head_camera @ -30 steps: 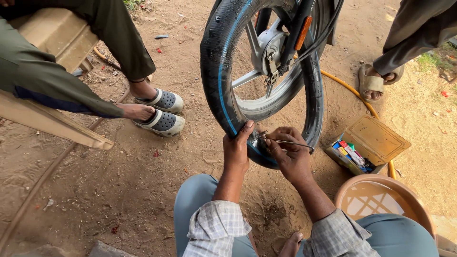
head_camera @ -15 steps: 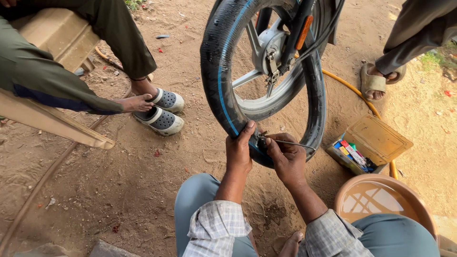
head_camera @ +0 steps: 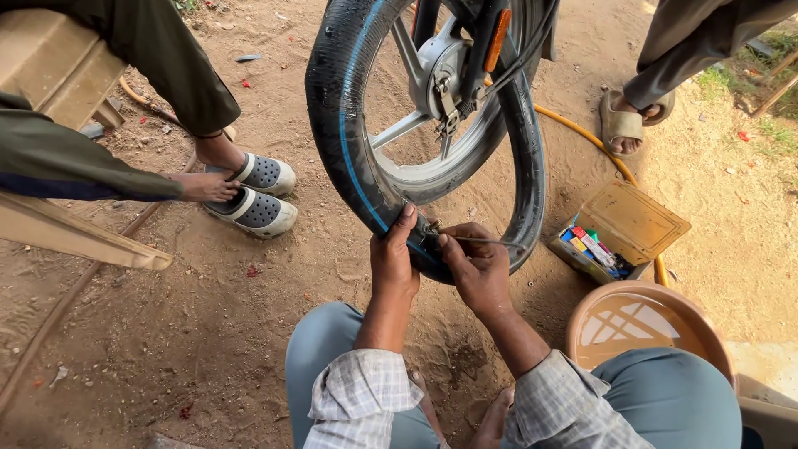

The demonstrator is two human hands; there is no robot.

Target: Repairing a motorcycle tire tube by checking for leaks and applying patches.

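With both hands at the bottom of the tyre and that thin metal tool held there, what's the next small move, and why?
Probably press the thin metal tool a little further into the tyre. The right hand pinches its inner end at the tread, and the left hand steadies the tyre right beside that spot.

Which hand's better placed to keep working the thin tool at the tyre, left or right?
Right, most likely. The right hand already pinches the thin metal tool at the tyre, tip near the rim. The left hand grips the tyre's lower edge, bracing it, so it looks committed.
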